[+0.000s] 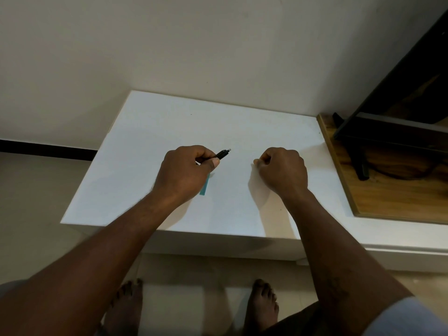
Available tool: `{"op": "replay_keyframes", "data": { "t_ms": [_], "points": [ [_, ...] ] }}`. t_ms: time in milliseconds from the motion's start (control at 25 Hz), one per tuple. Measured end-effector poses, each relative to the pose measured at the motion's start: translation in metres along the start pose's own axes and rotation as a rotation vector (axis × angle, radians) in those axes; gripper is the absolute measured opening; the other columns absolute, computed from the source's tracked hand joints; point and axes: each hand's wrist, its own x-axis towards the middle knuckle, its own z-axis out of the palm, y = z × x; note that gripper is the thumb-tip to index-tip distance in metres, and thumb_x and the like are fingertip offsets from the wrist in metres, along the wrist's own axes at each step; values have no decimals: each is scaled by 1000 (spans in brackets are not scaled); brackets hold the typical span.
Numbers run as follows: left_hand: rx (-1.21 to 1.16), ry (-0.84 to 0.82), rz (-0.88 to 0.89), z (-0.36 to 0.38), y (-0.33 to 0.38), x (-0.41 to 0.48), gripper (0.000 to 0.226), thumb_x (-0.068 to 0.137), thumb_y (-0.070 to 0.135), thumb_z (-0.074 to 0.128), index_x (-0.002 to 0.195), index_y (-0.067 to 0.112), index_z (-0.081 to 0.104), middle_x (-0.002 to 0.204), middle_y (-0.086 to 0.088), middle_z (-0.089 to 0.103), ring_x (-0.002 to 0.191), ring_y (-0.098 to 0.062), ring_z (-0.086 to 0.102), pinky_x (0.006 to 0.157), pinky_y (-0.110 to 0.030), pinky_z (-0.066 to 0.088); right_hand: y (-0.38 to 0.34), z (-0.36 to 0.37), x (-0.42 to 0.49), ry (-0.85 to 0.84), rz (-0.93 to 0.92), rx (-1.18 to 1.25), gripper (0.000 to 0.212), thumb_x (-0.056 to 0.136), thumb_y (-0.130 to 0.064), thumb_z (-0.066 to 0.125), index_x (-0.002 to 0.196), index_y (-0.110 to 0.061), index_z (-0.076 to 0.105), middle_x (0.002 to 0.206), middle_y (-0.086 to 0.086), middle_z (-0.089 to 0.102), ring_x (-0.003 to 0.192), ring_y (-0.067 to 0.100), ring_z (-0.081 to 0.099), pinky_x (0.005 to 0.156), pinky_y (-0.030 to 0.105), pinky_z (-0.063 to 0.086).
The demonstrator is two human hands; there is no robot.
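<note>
My left hand (pixel 184 170) pinches a short black stick with a small metal tip (pixel 223 154), which points up and to the right above the white tabletop (pixel 150 132). A thin teal strip (pixel 205 185) lies flat on the table, partly hidden under that hand. About a hand's width to the right, my right hand (pixel 282 169) rests on the table with its fingers curled; I see nothing between them.
A wooden board (pixel 378 190) with a dark metal frame (pixel 388 132) adjoins the table's right side. A plain wall stands behind. The table's front edge is close to my bare feet (pixel 263 304) on the tiled floor.
</note>
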Motion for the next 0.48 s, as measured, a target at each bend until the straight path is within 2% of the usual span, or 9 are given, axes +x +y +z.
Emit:
{"op": "replay_keyframes", "data": {
  "t_ms": [280, 480],
  "points": [
    [-4, 2, 0, -1, 1, -1, 14, 95, 36, 68, 100, 28, 78, 91, 15, 73, 89, -1, 64, 77, -25, 49, 2, -1, 4, -38, 77, 87, 28, 93, -45, 72, 83, -20, 75, 81, 0, 73, 80, 23, 67, 70, 31, 49],
    [2, -2, 5, -1, 2, -2, 12, 95, 36, 68, 98, 30, 78, 89, 17, 73, 88, -2, 64, 73, -20, 47, 1, -6, 6, -66, 92, 102, 31, 92, -50, 71, 82, -21, 75, 83, -2, 73, 82, 21, 68, 72, 31, 52]
  ]
}}
